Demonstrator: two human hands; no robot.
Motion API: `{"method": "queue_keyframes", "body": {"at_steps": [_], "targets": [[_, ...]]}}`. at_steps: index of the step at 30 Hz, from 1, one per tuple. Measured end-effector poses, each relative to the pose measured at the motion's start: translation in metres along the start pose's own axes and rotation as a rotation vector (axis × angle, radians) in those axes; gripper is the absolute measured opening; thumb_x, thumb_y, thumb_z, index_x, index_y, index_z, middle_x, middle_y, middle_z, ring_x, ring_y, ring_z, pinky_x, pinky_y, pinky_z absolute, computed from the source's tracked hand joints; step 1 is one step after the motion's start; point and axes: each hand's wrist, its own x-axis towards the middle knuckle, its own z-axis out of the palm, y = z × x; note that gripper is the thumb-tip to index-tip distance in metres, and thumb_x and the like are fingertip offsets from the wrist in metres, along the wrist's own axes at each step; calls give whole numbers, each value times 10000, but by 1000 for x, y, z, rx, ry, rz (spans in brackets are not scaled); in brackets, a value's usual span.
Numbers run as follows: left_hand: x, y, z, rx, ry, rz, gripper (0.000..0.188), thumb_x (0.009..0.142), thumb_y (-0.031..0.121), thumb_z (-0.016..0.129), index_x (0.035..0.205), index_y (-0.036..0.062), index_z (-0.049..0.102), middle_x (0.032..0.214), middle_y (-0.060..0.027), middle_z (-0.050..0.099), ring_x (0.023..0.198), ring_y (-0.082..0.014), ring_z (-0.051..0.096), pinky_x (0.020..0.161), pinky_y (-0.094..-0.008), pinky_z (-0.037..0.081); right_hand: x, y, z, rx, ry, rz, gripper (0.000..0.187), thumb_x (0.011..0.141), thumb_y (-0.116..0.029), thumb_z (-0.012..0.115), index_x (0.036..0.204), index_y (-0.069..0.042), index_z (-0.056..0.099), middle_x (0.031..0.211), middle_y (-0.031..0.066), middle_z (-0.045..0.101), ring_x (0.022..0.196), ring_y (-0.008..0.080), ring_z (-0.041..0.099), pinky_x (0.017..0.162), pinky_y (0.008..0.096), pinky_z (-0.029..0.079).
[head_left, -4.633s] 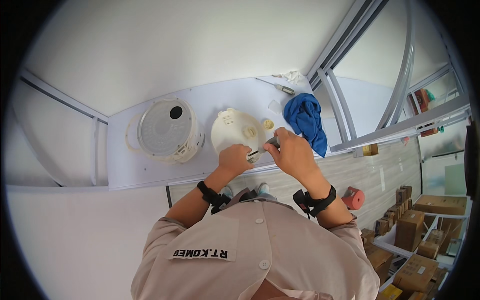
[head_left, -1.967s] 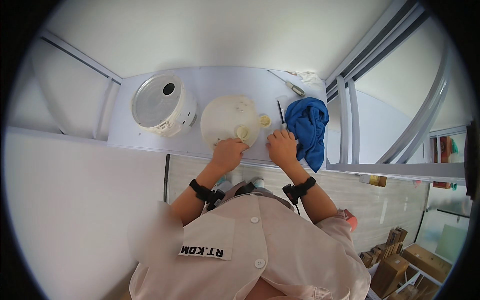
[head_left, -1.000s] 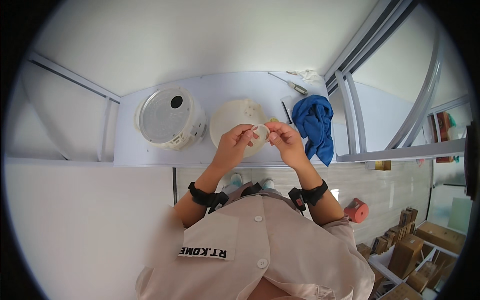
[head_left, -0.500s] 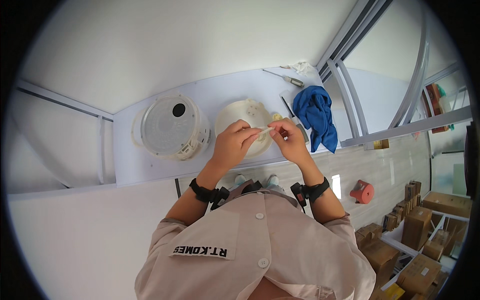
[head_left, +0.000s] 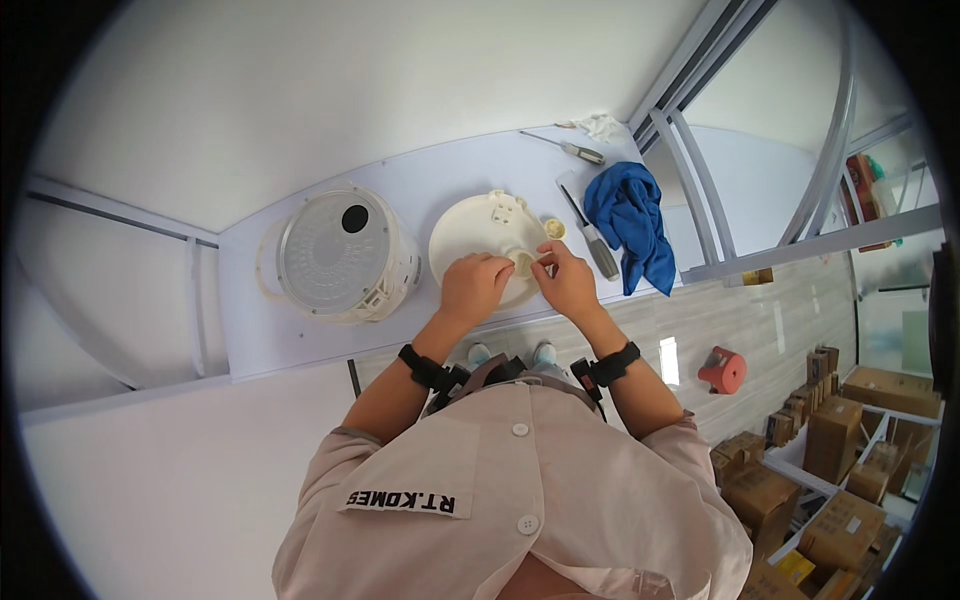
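A round cream lid-like part (head_left: 462,225) lies on the bench in front of me, with a small white fitting (head_left: 503,212) near its far edge. Over its near right portion, a small round cream piece (head_left: 523,263) is pinched between both hands. My left hand (head_left: 472,285) has its fingertips closed on the piece's left side. On the right side, my right hand (head_left: 566,281) grips it with thumb and forefinger. Whether the piece touches the lid cannot be made out. Just beyond my right hand sits a small round yellowish part (head_left: 554,229).
A white round appliance body (head_left: 335,255) with a grey disc face stands at left. To the right lie a grey-handled tool (head_left: 601,252), a blue cloth (head_left: 632,225), and a screwdriver (head_left: 580,153). A red stool (head_left: 724,371) and cardboard boxes (head_left: 833,455) are on the floor side.
Both hands have turned and lowered slightly toward the lid. The small piece, seen nearly edge-on before, now shows its round face.
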Motion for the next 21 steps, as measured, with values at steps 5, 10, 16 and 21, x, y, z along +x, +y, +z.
{"method": "queue_keyframes", "body": {"at_steps": [5,10,16,21], "targets": [[5,5,12,-25,35,-157,148,970,206,794,1078,110,825,899,-93,810,853,-329,770,752,-459,599,8,14,13,17,24,-13,164,968,-186,813,1061,-52,797,932,127,836,728,274,769,701,387,602],[7,11,19,-106,41,-384,206,965,247,802,1128,122,818,945,-98,842,871,-310,811,749,-440,619,12,14,17,53,58,12,149,956,-147,813,1050,-32,801,939,129,824,745,264,761,723,371,604],[10,10,29,-51,5,-432,196,977,300,787,1071,136,841,937,-74,844,867,-307,813,735,-427,616,15,23,20,76,104,-26,107,931,-95,817,999,-14,803,932,138,756,758,261,734,713,371,589],[17,14,35,34,33,-470,185,980,315,778,1031,153,849,911,-65,838,840,-314,803,711,-439,606,20,30,23,63,111,-49,111,917,-103,818,960,-2,798,919,141,739,779,294,736,727,400,591]]}}
